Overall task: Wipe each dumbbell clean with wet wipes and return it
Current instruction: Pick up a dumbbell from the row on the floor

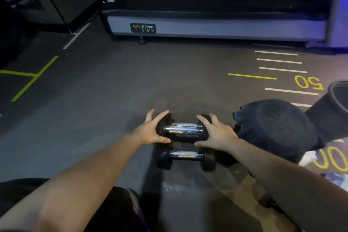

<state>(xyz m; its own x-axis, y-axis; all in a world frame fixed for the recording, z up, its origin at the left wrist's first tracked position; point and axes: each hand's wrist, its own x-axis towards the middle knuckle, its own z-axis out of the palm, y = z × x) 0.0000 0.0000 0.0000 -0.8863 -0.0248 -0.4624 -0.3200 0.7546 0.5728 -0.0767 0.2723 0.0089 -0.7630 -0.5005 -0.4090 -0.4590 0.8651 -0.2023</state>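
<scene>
Head view: upper dumbbells [183, 129] are stacked on the floor [94, 100], gripped at each black end by the left hand [150, 131] and right hand [216, 133], fingers curled over the weights. Lower dumbbell [185, 155] is seen just nearer. Dark bag [276, 128] lies right; treadmill base [216, 26] is beyond.

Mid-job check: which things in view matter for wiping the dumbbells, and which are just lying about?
Job:
- far dumbbells, two chrome handles together, left hand and right hand gripping their ends
- near dumbbell
- crumpled white wipe, by its look

Lying about:
- treadmill
- dark cloth bundle
- black bin
- floor markings
</scene>
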